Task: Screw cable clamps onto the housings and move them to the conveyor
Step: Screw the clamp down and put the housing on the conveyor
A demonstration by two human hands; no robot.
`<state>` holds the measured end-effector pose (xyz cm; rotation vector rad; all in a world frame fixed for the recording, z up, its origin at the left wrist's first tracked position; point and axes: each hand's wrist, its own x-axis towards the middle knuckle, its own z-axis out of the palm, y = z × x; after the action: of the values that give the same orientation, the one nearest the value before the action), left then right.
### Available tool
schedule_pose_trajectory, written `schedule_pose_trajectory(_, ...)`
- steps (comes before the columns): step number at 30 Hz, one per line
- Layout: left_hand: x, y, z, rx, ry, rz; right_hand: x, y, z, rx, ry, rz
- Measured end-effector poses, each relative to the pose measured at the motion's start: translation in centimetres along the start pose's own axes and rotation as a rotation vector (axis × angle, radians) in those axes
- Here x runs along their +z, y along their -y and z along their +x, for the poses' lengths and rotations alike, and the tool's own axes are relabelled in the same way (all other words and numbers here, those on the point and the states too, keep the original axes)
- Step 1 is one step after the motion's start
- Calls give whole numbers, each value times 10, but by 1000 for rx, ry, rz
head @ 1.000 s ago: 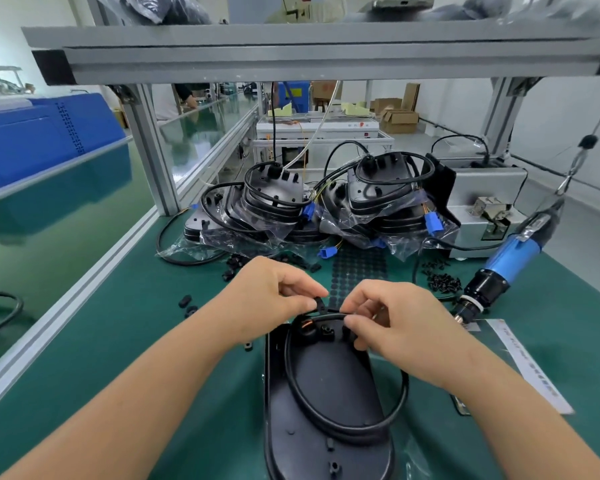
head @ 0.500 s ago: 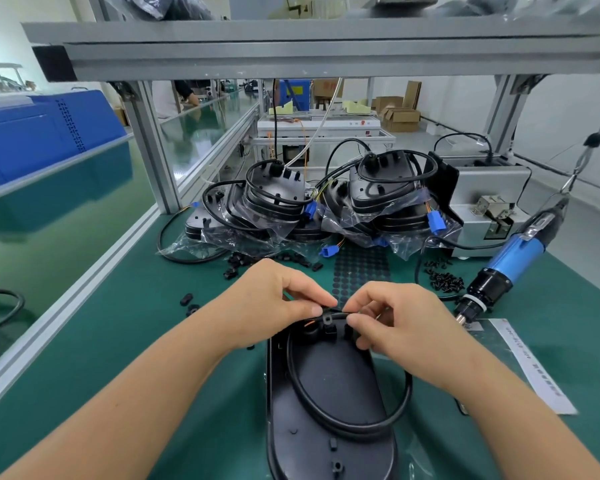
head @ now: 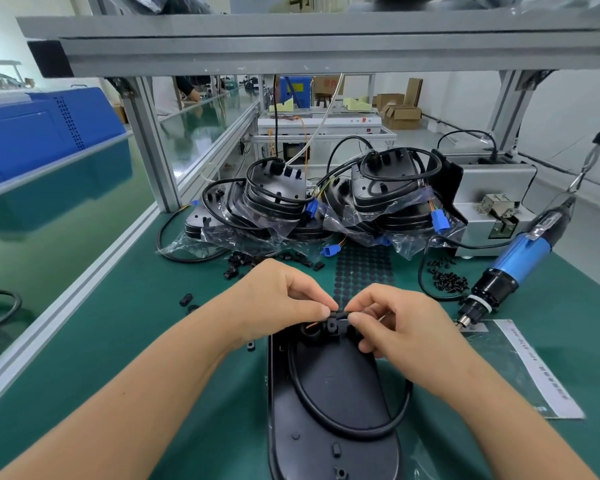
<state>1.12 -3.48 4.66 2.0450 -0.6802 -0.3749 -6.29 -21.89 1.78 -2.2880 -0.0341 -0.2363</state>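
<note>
A black oval housing (head: 329, 403) lies on the green mat right in front of me, with a black cable (head: 357, 434) looped over it. At the housing's far end, a small black cable clamp (head: 339, 314) sits on the cable. My left hand (head: 278, 299) pinches the clamp from the left with thumb and forefinger. My right hand (head: 399, 323) pinches it from the right, fingers curled. More loose clamps (head: 236, 268) lie scattered behind my left hand. A pile of black screws (head: 449, 280) lies to the right.
A blue electric screwdriver (head: 510, 268) hangs at the right, tip near a printed sheet (head: 530, 368). Stacked bagged housings (head: 326, 206) with cables fill the back of the mat. A grey screw feeder (head: 492, 206) stands back right. The green conveyor (head: 42, 237) runs along the left.
Both hands stayed at the housing's far end, fingertips closing together on the clamp over the cable. The view shifted slightly.
</note>
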Motion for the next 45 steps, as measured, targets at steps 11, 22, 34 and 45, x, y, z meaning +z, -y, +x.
schedule_pose_trajectory(11,9,1,6,-14,-52,171,6,-2,4,59,-72,-47)
schedule_pose_trajectory(22,7,1,9,-107,-4,172,-55,-43,5,264,-720,125)
schedule_pose_trajectory(34,67,-58,95,64,29,299,-65,-95,5,412,-1046,362)
schedule_pose_trajectory(45,132,-64,141,84,172,709,-62,-113,24,520,-849,684)
